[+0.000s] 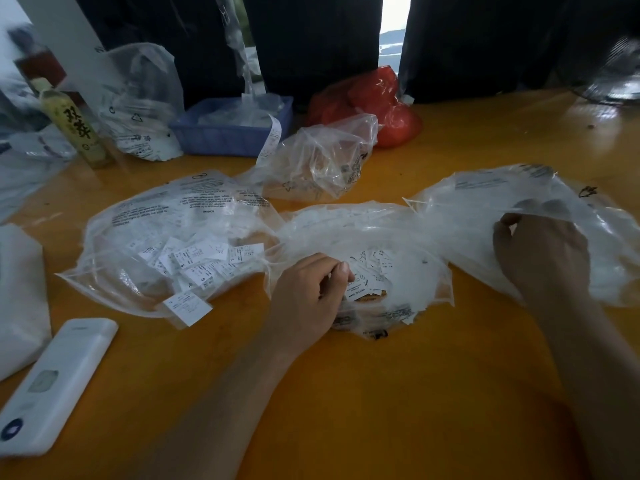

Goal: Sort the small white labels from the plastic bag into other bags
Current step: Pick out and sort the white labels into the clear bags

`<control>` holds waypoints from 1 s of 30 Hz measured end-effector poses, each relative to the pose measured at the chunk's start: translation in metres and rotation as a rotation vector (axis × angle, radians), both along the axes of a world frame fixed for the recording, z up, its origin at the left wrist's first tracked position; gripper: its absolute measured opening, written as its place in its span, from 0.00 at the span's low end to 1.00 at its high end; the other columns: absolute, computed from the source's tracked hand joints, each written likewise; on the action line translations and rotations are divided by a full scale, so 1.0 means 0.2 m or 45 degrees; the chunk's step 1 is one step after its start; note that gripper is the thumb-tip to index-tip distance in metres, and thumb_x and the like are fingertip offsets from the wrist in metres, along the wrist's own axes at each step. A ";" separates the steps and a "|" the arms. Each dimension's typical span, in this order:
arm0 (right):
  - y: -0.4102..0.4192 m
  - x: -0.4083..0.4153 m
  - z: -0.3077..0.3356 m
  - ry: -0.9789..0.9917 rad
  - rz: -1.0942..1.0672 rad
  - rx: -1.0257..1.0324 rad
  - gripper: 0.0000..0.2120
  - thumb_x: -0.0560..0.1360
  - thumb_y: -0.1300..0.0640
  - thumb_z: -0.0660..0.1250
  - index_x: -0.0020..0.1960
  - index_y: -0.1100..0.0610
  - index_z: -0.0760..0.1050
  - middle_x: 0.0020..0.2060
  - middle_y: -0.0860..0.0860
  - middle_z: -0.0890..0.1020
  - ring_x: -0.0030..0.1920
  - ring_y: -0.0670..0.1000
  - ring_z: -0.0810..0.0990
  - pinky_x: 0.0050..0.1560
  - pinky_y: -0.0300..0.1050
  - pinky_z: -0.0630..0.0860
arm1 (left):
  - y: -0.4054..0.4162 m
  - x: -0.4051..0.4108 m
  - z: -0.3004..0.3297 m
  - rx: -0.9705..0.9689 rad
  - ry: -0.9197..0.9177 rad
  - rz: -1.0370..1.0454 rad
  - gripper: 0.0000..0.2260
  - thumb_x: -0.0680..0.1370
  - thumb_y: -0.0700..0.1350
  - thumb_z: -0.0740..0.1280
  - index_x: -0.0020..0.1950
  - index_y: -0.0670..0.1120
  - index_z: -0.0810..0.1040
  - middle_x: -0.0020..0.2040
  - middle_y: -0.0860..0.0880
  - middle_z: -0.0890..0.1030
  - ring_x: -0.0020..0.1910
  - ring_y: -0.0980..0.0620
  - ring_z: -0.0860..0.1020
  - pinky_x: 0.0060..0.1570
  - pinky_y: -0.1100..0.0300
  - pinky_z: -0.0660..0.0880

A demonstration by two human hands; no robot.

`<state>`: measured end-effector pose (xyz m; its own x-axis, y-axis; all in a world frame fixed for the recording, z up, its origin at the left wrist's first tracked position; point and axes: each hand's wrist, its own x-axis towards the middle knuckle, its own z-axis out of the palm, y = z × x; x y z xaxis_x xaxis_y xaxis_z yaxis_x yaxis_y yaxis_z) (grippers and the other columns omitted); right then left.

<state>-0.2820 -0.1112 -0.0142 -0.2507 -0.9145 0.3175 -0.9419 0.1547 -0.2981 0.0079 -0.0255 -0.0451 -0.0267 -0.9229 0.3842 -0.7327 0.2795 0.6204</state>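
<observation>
Both hands, left (311, 289) and right (543, 251), pinch clear bags (381, 230) on orange table (381, 393).

A glossy orange-yellow table (398, 393) fills the lower frame, catching pale glare at the upper right. Behind it hang dark curtains (311, 39) — a bright gap (394, 26) between them, right of centre at the top, lets in daylight. A white panel (65, 36) leans at the upper left. At the far upper right sits something dark and blurred — a fan (613, 77), perhaps.
</observation>
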 end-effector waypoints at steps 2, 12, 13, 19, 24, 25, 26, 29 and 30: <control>0.00 0.00 0.00 -0.067 0.062 -0.120 0.12 0.84 0.52 0.61 0.58 0.59 0.78 0.54 0.62 0.79 0.41 0.62 0.77 0.46 0.53 0.74 | 0.00 0.00 0.00 0.006 0.009 -0.006 0.15 0.87 0.48 0.60 0.49 0.48 0.86 0.44 0.56 0.83 0.43 0.59 0.81 0.45 0.56 0.79; 0.03 0.02 0.04 -0.471 0.125 -0.326 0.12 0.82 0.48 0.65 0.55 0.53 0.84 0.46 0.53 0.86 0.44 0.52 0.81 0.49 0.47 0.73 | 0.00 -0.01 -0.02 -0.002 -0.009 -0.036 0.15 0.87 0.49 0.60 0.49 0.50 0.85 0.43 0.60 0.81 0.44 0.58 0.80 0.44 0.63 0.76; 0.03 0.03 0.05 -0.591 0.171 -0.327 0.12 0.81 0.47 0.65 0.50 0.52 0.84 0.45 0.50 0.87 0.43 0.49 0.81 0.48 0.46 0.73 | -0.01 0.00 -0.02 -0.005 -0.003 -0.040 0.15 0.87 0.50 0.60 0.48 0.51 0.85 0.42 0.60 0.81 0.44 0.59 0.80 0.44 0.63 0.76; 0.14 0.14 0.06 -1.244 0.488 -0.133 0.10 0.81 0.49 0.67 0.46 0.51 0.82 0.38 0.52 0.85 0.30 0.47 0.75 0.31 0.43 0.72 | -0.01 -0.01 -0.02 -0.004 0.057 -0.057 0.14 0.87 0.49 0.61 0.49 0.50 0.85 0.42 0.62 0.81 0.45 0.61 0.81 0.44 0.69 0.75; 0.23 0.30 0.03 -1.447 0.861 0.200 0.11 0.75 0.51 0.71 0.50 0.59 0.79 0.36 0.49 0.84 0.30 0.46 0.74 0.31 0.36 0.73 | 0.01 -0.02 -0.01 0.214 0.516 -0.139 0.13 0.84 0.56 0.63 0.60 0.51 0.83 0.49 0.59 0.86 0.48 0.59 0.84 0.48 0.67 0.80; 0.25 0.33 0.01 -1.417 0.899 0.238 0.11 0.74 0.50 0.71 0.49 0.57 0.79 0.37 0.50 0.85 0.31 0.46 0.75 0.32 0.37 0.74 | 0.01 -0.03 0.00 0.293 0.638 -0.184 0.16 0.83 0.59 0.64 0.64 0.53 0.81 0.52 0.58 0.86 0.49 0.57 0.85 0.50 0.64 0.81; 0.27 0.36 0.00 -1.367 0.938 0.260 0.09 0.75 0.50 0.71 0.49 0.55 0.79 0.38 0.51 0.85 0.31 0.46 0.76 0.33 0.38 0.75 | 0.01 -0.03 0.00 0.357 0.721 -0.214 0.19 0.82 0.62 0.64 0.67 0.54 0.79 0.54 0.58 0.86 0.50 0.56 0.85 0.53 0.62 0.82; 0.30 0.43 -0.02 -1.248 1.044 0.275 0.02 0.78 0.55 0.71 0.48 0.53 0.79 0.37 0.49 0.84 0.32 0.45 0.78 0.34 0.38 0.76 | 0.02 -0.04 0.02 0.445 0.818 -0.237 0.20 0.78 0.63 0.71 0.68 0.57 0.78 0.52 0.55 0.87 0.50 0.54 0.87 0.52 0.62 0.82; 0.31 0.43 -0.02 -1.237 1.053 0.269 0.02 0.78 0.57 0.71 0.48 0.54 0.79 0.37 0.48 0.84 0.32 0.43 0.78 0.34 0.38 0.75 | 0.02 -0.04 0.02 0.452 0.845 -0.229 0.18 0.77 0.60 0.73 0.66 0.58 0.80 0.51 0.54 0.88 0.49 0.53 0.87 0.50 0.63 0.82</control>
